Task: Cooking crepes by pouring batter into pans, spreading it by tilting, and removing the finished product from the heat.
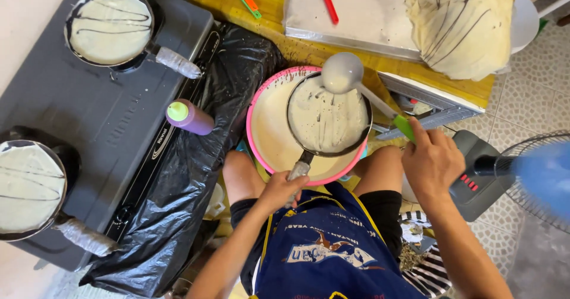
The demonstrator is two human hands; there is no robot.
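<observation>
1. The left hand [279, 189] is gripping the handle of a small pan [328, 118], its grip clamped, holding it over the pink basin [259, 137] at frame centre.
2. The right hand [432, 159] is holding a ladle [342, 73], grip clamped on its green handle, above the pan's upper edge.
3. A purple squeeze bottle [190, 116] is lying on the stove [119, 121], left of the basin.

Bare arms, bare knees, no sleeves showing. Dark blue apron [323, 248] with yellow trim on the straps and edges, some white and orange print across the front. Black shorts [380, 201] underneath.
</observation>
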